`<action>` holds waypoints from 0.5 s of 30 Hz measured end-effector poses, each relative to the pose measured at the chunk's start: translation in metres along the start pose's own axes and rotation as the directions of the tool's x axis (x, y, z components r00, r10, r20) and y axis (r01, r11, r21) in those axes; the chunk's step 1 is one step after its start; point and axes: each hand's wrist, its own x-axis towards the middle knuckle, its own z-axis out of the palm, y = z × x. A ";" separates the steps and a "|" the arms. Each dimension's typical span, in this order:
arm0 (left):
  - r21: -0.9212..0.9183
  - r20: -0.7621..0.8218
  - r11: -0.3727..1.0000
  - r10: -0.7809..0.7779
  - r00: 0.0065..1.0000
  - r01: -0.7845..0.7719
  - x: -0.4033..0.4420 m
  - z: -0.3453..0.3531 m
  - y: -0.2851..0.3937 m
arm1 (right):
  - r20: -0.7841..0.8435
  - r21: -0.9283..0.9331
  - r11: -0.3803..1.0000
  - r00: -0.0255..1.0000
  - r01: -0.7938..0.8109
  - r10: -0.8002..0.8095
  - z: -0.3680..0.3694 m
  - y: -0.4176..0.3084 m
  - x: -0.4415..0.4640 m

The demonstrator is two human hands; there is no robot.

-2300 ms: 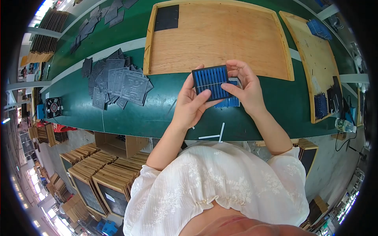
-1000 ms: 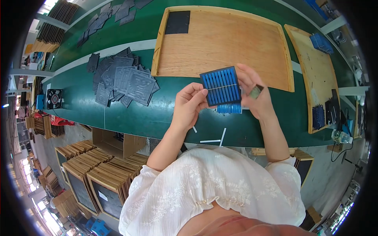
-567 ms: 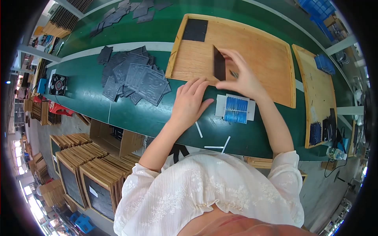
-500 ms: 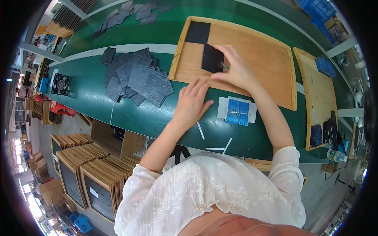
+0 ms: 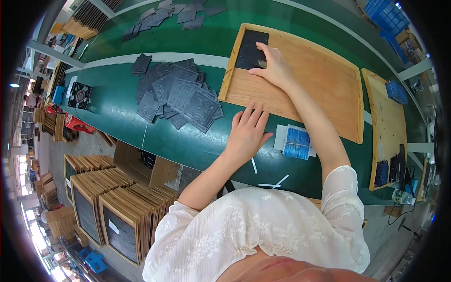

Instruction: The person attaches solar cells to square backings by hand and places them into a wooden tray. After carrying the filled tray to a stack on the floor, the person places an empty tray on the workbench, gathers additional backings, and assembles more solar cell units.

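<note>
My right hand (image 5: 277,70) is over the left end of a shallow wooden tray (image 5: 305,84). Its thumb and index finger span a thin black square tile (image 5: 246,58), which lies against another black tile (image 5: 256,37) in the tray's corner. A small shiny bit, too small to name, shows by the thumb. My left hand (image 5: 248,134) rests with fingers spread, fingertips at the tray's near edge, and holds nothing. Left of the tray lies a loose pile of dark embossed square tiles (image 5: 181,91).
Blue strips on white card (image 5: 296,143) and white strips (image 5: 270,185) lie near me. More dark tiles (image 5: 188,14) are at the back. A second wooden tray (image 5: 385,113) stands right, a small fan (image 5: 80,95) left. Stacked framed boards (image 5: 122,207) stand below.
My right hand has moved the black tile up and left, from a tilted position to flat against the corner tile. My left hand sits slightly further right along the tray's edge; the view has shifted.
</note>
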 end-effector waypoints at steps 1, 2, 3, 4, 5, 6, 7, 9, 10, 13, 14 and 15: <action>-0.004 -0.001 1.000 -0.001 1.000 0.001 0.000 0.000 0.000 | -0.006 -0.001 1.000 1.000 0.003 -0.003 0.001 0.001 0.000; -0.008 -0.002 1.000 -0.003 1.000 0.003 0.000 0.000 0.000 | 0.000 -0.001 1.000 1.000 -0.005 0.005 0.002 0.002 -0.001; -0.009 -0.001 1.000 -0.003 1.000 0.003 0.000 0.000 0.000 | 0.006 0.001 1.000 1.000 -0.013 0.013 0.000 0.000 -0.001; -0.010 0.000 1.000 -0.004 1.000 0.004 0.000 0.000 0.000 | 0.013 0.002 1.000 1.000 -0.019 0.019 -0.001 -0.001 -0.001; -0.009 0.000 1.000 -0.006 1.000 0.006 0.000 0.000 0.000 | 0.016 0.006 1.000 1.000 -0.008 0.007 0.000 0.000 0.000; -0.016 0.002 1.000 -0.005 1.000 0.005 0.000 0.000 0.001 | 0.020 0.011 1.000 1.000 0.006 -0.006 0.000 0.002 0.000; -0.022 0.003 1.000 -0.007 1.000 0.008 0.000 0.001 0.002 | 0.025 0.020 1.000 0.999 0.020 -0.021 0.001 0.003 0.000; -0.045 0.002 0.999 -0.019 1.000 0.019 -0.003 -0.003 0.000 | 0.005 0.028 0.998 0.999 0.048 -0.048 0.001 0.007 -0.001; -0.064 0.001 0.998 -0.023 1.000 0.024 -0.004 -0.007 -0.003 | -0.006 0.035 0.997 0.998 0.065 -0.065 -0.002 0.002 -0.001; -0.058 -0.089 0.984 -0.171 0.981 0.166 -0.004 -0.032 -0.024 | -0.032 0.125 0.991 0.999 0.047 -0.043 -0.017 -0.004 -0.015; -0.054 -0.129 0.971 -0.236 0.963 0.231 -0.007 -0.043 -0.032 | -0.060 0.151 0.986 0.996 0.067 -0.059 -0.023 -0.005 -0.022; 0.053 -0.186 0.938 -0.328 0.926 0.343 -0.011 -0.054 -0.037 | -0.051 0.188 0.980 0.997 0.060 -0.051 -0.031 -0.009 -0.031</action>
